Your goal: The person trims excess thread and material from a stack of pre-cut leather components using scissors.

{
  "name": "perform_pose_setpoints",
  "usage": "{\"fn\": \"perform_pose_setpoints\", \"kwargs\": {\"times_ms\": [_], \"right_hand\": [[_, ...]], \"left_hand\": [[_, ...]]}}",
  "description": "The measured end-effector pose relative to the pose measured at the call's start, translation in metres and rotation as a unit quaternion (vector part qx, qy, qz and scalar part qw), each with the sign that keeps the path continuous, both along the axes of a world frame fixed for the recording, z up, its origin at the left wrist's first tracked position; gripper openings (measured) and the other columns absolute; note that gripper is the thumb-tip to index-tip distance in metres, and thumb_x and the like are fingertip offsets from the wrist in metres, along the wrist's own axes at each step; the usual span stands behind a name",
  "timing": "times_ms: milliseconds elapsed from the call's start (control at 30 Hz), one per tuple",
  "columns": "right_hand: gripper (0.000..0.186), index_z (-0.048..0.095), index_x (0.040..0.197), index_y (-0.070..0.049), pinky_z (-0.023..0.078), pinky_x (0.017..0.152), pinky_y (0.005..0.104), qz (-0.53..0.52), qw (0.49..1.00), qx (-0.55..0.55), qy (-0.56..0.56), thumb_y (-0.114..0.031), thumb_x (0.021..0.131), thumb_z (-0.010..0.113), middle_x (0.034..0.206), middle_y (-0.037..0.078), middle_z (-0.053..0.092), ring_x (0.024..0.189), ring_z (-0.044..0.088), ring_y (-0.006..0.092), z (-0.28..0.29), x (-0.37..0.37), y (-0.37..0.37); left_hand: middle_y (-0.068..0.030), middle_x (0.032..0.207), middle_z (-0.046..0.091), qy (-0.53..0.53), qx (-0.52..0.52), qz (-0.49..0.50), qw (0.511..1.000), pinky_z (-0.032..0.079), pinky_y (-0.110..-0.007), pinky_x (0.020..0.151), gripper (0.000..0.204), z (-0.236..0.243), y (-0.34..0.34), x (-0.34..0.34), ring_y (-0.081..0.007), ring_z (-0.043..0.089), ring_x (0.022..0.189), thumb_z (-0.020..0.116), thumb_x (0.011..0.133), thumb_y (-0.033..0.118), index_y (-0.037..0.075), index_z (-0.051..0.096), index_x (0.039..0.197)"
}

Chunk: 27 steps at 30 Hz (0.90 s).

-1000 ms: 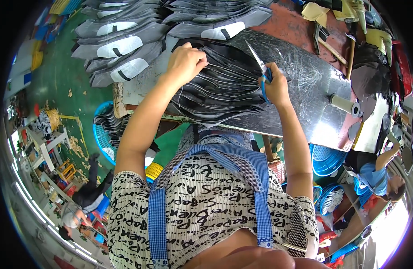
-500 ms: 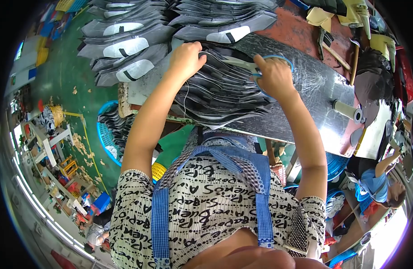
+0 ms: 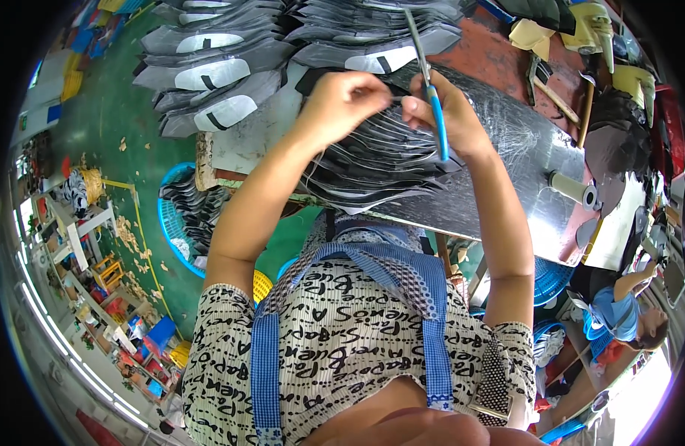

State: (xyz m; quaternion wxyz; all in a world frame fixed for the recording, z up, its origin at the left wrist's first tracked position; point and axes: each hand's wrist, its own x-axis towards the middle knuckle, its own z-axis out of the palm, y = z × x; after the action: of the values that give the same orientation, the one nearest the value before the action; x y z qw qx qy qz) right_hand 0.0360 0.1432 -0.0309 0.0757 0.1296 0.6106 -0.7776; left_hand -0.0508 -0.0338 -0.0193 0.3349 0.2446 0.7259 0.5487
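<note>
A stack of dark, curved shoe-upper pieces (image 3: 380, 167) lies on the bench's near edge, below both hands. My right hand (image 3: 455, 115) holds a pair of scissors with blue handles (image 3: 437, 111), the blades pointing away from me. Its thumb and forefinger reach toward my left hand (image 3: 344, 104), whose fingers are pinched together above the stack's far side. Something small and dark shows between the two hands, too blurred to name.
More stacked pieces with white patches (image 3: 212, 74) lie along the bench's far left. A hammer (image 3: 554, 97) and a thread spool (image 3: 574, 189) rest to the right. A blue basket (image 3: 180, 223) of pieces stands on the floor at left. Another person (image 3: 621, 308) is at far right.
The scissors have swung from pointing left over the stack to pointing away from me. My left hand has moved right, closer to my right hand.
</note>
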Motion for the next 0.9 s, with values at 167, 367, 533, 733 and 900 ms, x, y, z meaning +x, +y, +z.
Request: {"fn": "perform_pose_setpoints", "kwargs": {"times_ms": [167, 367, 533, 733, 900], "right_hand": [[0.030, 0.045, 0.090, -0.007, 0.038, 0.052, 0.0240, -0.101, 0.973, -0.142, 0.154, 0.009, 0.068, 0.057, 0.066, 0.003, 0.050, 0.056, 0.047, 0.0130, 0.038, 0.018, 0.026], [0.027, 0.052, 0.088, -0.006, 0.043, 0.059, 0.0269, -0.098, 0.945, 0.310, -0.038, -0.009, 0.068, 0.070, 0.067, 0.003, 0.054, 0.062, 0.051, 0.0138, -0.059, 0.046, 0.058], [0.035, 0.053, 0.095, -0.004, 0.041, 0.058, 0.0282, -0.079, 0.909, 0.404, -0.063, -0.011, 0.065, 0.071, 0.065, 0.003, 0.049, 0.061, 0.046, 0.0122, -0.082, 0.054, 0.047], [0.037, 0.054, 0.097, -0.005, 0.044, 0.064, 0.0354, -0.065, 0.902, 0.419, -0.083, -0.017, 0.067, 0.071, 0.073, 0.013, 0.058, 0.070, 0.056, 0.0265, -0.082, 0.047, 0.047], [0.039, 0.054, 0.096, -0.006, 0.047, 0.067, 0.0419, -0.044, 0.862, 0.497, -0.094, -0.024, 0.068, 0.074, 0.078, 0.017, 0.064, 0.075, 0.061, 0.0371, -0.084, 0.036, 0.054]], "left_hand": [[0.0009, 0.080, 0.060, 0.041, -0.012, -0.061, 0.997, 0.039, -0.019, 0.058, 0.014, 0.060, -0.011, -0.011, -0.0030, 0.051, 0.070, 0.066, 0.083, 0.013, 0.000, 0.064, 0.086], [-0.0050, 0.077, 0.061, 0.335, -0.098, -0.073, 0.934, 0.043, -0.027, 0.063, 0.017, -0.035, -0.028, -0.067, -0.0156, 0.058, 0.073, 0.068, 0.078, 0.021, 0.005, 0.066, 0.080], [-0.0048, 0.072, 0.063, 0.383, -0.208, -0.089, 0.896, 0.046, -0.037, 0.064, 0.014, -0.056, -0.022, -0.043, -0.0251, 0.058, 0.072, 0.069, 0.073, 0.024, 0.011, 0.065, 0.073], [-0.0057, 0.069, 0.063, 0.413, -0.283, -0.150, 0.852, 0.048, -0.037, 0.065, 0.016, -0.057, -0.012, -0.049, -0.0270, 0.059, 0.073, 0.072, 0.070, 0.024, 0.010, 0.065, 0.066], [-0.0119, 0.071, 0.062, 0.376, -0.390, -0.110, 0.833, 0.047, -0.041, 0.065, 0.027, -0.069, 0.004, -0.060, -0.0313, 0.061, 0.074, 0.075, 0.064, 0.031, 0.006, 0.064, 0.067]]}}
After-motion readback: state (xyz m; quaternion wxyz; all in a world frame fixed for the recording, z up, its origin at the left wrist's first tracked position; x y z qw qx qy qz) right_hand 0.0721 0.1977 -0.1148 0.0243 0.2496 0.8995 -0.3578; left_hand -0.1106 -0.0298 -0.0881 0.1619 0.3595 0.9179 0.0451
